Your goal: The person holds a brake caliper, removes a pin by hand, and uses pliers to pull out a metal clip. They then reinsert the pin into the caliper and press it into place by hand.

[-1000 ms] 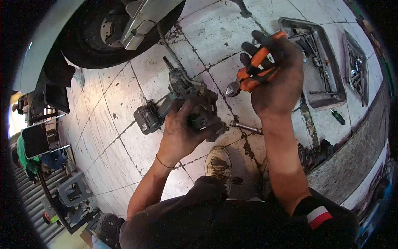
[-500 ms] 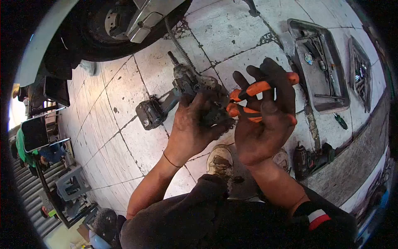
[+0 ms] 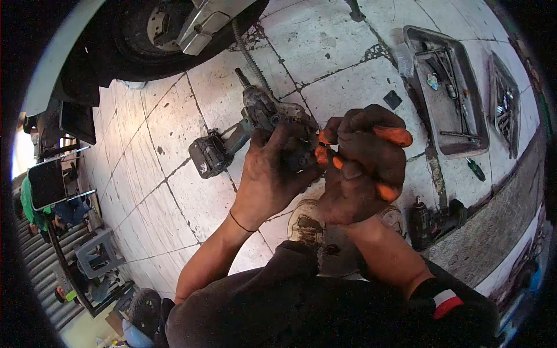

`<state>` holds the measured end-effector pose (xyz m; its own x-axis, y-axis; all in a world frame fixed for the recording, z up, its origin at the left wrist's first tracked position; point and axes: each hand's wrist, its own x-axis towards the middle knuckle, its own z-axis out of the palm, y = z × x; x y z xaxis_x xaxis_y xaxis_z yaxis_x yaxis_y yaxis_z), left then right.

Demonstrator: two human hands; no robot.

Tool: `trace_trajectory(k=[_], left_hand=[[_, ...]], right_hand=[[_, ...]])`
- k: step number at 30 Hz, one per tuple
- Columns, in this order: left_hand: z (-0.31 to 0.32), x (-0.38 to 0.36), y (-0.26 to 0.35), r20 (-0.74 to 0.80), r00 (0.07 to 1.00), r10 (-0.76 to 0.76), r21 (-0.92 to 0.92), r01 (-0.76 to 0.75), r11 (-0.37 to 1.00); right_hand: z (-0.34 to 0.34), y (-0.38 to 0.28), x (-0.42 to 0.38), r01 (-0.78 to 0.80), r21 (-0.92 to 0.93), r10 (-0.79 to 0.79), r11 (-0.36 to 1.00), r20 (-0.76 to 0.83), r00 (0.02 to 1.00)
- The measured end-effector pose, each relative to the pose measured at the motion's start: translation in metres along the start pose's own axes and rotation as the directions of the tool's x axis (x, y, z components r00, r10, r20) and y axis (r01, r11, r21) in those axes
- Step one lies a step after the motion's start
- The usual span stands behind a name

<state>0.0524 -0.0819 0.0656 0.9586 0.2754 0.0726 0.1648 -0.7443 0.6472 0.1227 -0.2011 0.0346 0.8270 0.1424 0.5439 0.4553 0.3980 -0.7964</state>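
Note:
My right hand [image 3: 368, 165] is wrapped round the orange handles of pliers [image 3: 394, 136], with the tool's head end pointing left. My left hand [image 3: 270, 171] grips a dark, dirty metal part [image 3: 296, 156] that has a braided hose [image 3: 249, 58] running up from it. The orange pliers meet this part between my two hands; their jaws are too dark to make out. Just beyond my left hand, a cordless impact wrench [image 3: 258, 110] with a black battery [image 3: 209, 156] shows below the hands.
A wheel [image 3: 151, 35] fills the upper left. On the right are a metal tray [image 3: 464, 148] with tools, a narrower tray [image 3: 507, 110], a green-handled tool [image 3: 476, 169] and another power tool [image 3: 423, 223]. At far left stands a grey stool [image 3: 98, 255], near a person in green [image 3: 32, 209].
The fingers of my right hand have closed round the orange handles, which have come together. A small dark square on the floor is now uncovered. My left hand has hardly moved.

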Motion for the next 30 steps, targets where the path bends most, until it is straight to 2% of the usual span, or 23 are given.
trace_trajectory(k=[2,4,5,7,9,10,12,14,15,16,18,19,20,22,26,29,30], left_hand=[[-0.001,-0.003,-0.001,0.011,1.0,-0.021,-0.015,0.021,1.0],[0.005,-0.007,-0.004,-0.089,0.996,0.011,-0.074,-0.018,0.997],[0.007,-0.007,-0.007,-0.029,1.0,-0.01,-0.075,0.008,0.997],[0.008,-0.004,-0.014,0.034,0.999,-0.027,-0.106,0.031,0.994],[0.008,-0.005,-0.01,0.04,0.999,-0.025,-0.113,0.03,0.993],[0.008,-0.006,-0.009,0.034,0.999,-0.017,-0.091,0.02,0.996],[0.008,-0.012,-0.019,-0.002,0.999,0.04,-0.113,-0.04,0.993],[0.004,-0.012,-0.02,0.095,0.993,0.069,0.016,-0.071,0.997],[0.01,-0.014,-0.014,-0.007,0.999,-0.044,-0.162,0.042,0.986],[0.011,-0.014,-0.012,-0.003,0.999,-0.034,-0.167,0.033,0.985],[0.009,-0.008,-0.01,0.043,0.998,-0.046,-0.06,0.049,0.997],[0.006,-0.003,-0.006,0.079,0.994,-0.079,-0.064,0.084,0.994],[0.007,-0.002,-0.006,0.082,0.994,-0.072,-0.065,0.078,0.995],[0.009,-0.005,-0.01,0.075,0.996,-0.046,-0.001,0.046,0.999],[0.009,-0.003,-0.01,0.075,0.996,-0.041,-0.018,0.042,0.999],[0.01,-0.001,-0.007,0.093,0.995,-0.048,0.044,0.044,0.998],[0.011,-0.002,-0.008,0.079,0.996,-0.039,0.051,0.036,0.998]], right_hand=[[0.005,0.0,-0.006,-0.143,0.066,0.14,0.988,0.047,0.989],[0.002,-0.002,-0.01,-0.282,0.09,0.273,0.955,0.098,0.957],[-0.007,-0.004,-0.008,-0.344,0.068,0.335,0.936,0.115,0.935],[-0.011,0.0,0.007,-0.083,-0.121,0.098,0.989,0.127,0.987],[-0.005,0.003,0.026,0.061,-0.031,-0.058,0.998,0.086,0.995],[-0.003,0.001,0.03,0.056,-0.021,-0.054,0.998,0.09,0.994],[-0.005,-0.005,0.042,0.075,-0.133,-0.057,0.988,0.138,0.989],[-0.006,-0.013,0.061,0.186,-0.041,-0.168,0.982,0.275,0.947],[-0.009,-0.017,0.065,0.144,-0.142,-0.08,0.979,0.383,0.92],[-0.013,-0.013,0.061,0.149,-0.152,-0.082,0.977,0.379,0.922],[-0.022,0.005,0.05,0.121,-0.426,0.183,0.897,0.606,0.774],[-0.029,0.01,0.053,0.119,-0.383,0.191,0.916,0.678,0.71],[-0.033,0.012,0.052,0.121,-0.388,0.192,0.914,0.674,0.713],[-0.037,0.014,0.049,-0.136,-0.517,0.473,0.845,0.603,0.643],[-0.04,0.028,0.047,-0.115,-0.566,0.498,0.816,0.588,0.637],[-0.039,0.029,0.051,-0.035,-0.514,0.422,0.857,0.661,0.62],[-0.038,0.028,0.05,0.04,-0.518,0.388,0.855,0.688,0.614]])
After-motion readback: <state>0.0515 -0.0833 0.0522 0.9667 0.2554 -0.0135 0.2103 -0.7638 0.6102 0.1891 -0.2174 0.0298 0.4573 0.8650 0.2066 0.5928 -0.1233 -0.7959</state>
